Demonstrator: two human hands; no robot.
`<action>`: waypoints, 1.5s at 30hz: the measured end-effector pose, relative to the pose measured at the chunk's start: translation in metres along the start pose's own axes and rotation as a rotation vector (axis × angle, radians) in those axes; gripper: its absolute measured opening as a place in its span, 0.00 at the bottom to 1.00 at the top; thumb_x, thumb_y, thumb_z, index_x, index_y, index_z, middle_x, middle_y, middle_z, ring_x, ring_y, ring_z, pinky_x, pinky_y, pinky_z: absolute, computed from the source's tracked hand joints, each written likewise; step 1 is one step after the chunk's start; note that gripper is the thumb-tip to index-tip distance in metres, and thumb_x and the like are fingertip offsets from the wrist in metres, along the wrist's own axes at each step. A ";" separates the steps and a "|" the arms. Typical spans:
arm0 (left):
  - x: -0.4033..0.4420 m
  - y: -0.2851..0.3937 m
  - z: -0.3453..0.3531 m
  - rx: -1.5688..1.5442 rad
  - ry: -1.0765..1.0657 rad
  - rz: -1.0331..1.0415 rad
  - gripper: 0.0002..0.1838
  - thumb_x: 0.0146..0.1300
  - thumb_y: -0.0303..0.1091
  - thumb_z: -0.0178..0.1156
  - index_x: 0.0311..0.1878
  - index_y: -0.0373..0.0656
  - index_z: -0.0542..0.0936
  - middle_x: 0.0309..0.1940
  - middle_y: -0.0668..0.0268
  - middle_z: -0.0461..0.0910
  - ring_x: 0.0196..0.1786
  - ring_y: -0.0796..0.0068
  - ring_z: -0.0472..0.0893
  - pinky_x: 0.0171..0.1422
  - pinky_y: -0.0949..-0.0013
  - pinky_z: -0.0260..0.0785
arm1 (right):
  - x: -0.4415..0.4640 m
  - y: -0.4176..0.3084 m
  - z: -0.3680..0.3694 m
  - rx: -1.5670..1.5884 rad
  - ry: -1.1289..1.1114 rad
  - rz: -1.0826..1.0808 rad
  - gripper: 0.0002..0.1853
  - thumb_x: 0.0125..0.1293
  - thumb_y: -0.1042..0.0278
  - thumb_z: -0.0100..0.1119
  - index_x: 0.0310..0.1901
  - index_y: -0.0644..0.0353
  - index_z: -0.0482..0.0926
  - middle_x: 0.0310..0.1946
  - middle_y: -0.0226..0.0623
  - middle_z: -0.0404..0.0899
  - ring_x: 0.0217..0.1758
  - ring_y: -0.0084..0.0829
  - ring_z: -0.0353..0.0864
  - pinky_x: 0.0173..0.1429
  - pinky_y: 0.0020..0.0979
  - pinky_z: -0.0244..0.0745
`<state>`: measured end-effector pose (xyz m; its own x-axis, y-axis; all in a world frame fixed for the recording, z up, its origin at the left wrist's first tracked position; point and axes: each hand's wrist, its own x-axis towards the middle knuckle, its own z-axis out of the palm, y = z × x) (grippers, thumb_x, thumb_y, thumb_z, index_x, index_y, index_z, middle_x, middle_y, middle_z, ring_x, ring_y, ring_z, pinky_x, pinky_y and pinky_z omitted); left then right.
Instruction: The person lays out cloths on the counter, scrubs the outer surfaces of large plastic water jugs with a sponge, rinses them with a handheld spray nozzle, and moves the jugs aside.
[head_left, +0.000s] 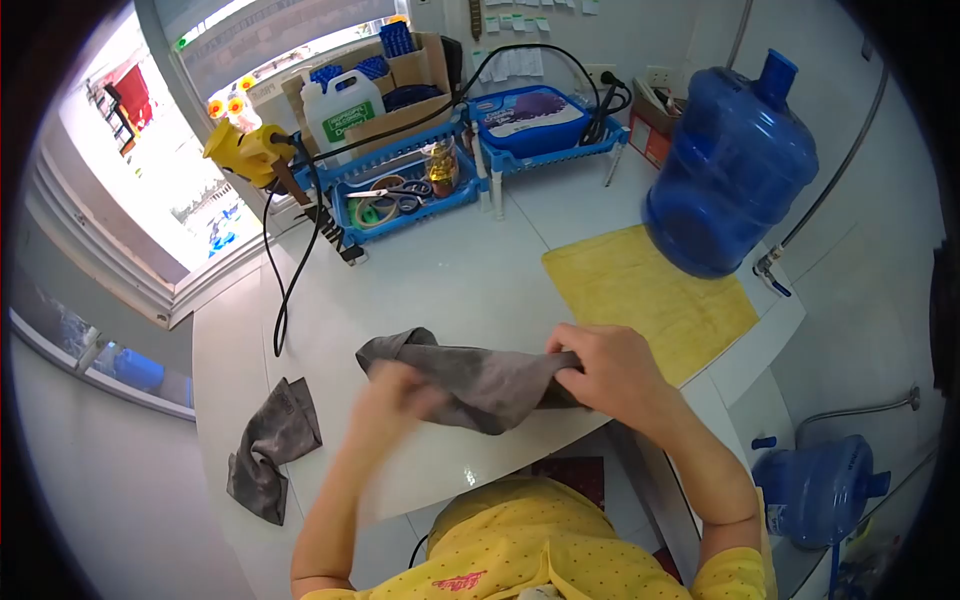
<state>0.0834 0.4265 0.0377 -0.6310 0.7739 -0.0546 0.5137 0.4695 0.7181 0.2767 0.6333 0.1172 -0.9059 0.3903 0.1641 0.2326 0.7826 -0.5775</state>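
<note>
A dark grey cloth (pixel 490 385), partly folded and creased, stretches between my hands above the white table. My right hand (pixel 610 370) pinches its right end between thumb and fingers. Over the cloth's left part is my left hand (pixel 395 400), smeared by motion; whether its fingers grip the fabric cannot be made out. A second grey cloth (pixel 275 450) lies crumpled on the table to the left of my left forearm.
A yellow mat (pixel 650 295) lies at the right, with a big blue water jug (pixel 735 165) on its far corner. Blue baskets (pixel 410 205) hold scissors and tape. A yellow corded tool (pixel 245 152) stands at the back left. Another jug (pixel 815 490) is lower right.
</note>
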 end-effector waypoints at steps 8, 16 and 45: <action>-0.019 -0.023 0.093 0.493 0.207 0.509 0.18 0.48 0.47 0.67 0.39 0.49 0.75 0.38 0.63 0.70 0.38 0.62 0.71 0.38 0.62 0.64 | 0.016 -0.014 -0.014 0.045 -0.085 0.015 0.09 0.49 0.72 0.57 0.34 0.59 0.75 0.19 0.44 0.75 0.25 0.43 0.77 0.30 0.37 0.69; -0.030 -0.020 -0.016 0.195 0.160 0.518 0.12 0.40 0.25 0.65 0.29 0.39 0.72 0.39 0.59 0.74 0.41 0.61 0.77 0.40 0.64 0.71 | 0.010 -0.013 -0.073 -0.026 -0.161 -0.076 0.08 0.50 0.71 0.59 0.34 0.59 0.75 0.25 0.40 0.75 0.29 0.40 0.75 0.33 0.34 0.67; 0.062 0.008 -0.139 0.252 0.577 0.650 0.10 0.43 0.21 0.62 0.27 0.34 0.69 0.26 0.63 0.66 0.26 0.62 0.68 0.33 0.68 0.63 | 0.171 0.066 -0.083 -0.349 0.424 -0.496 0.09 0.49 0.72 0.62 0.34 0.53 0.75 0.30 0.39 0.67 0.37 0.42 0.72 0.39 0.38 0.68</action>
<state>-0.0325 0.4189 0.1367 -0.3303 0.6171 0.7142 0.9399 0.1455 0.3090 0.1664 0.7914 0.1733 -0.7355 0.0494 0.6758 -0.0057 0.9969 -0.0790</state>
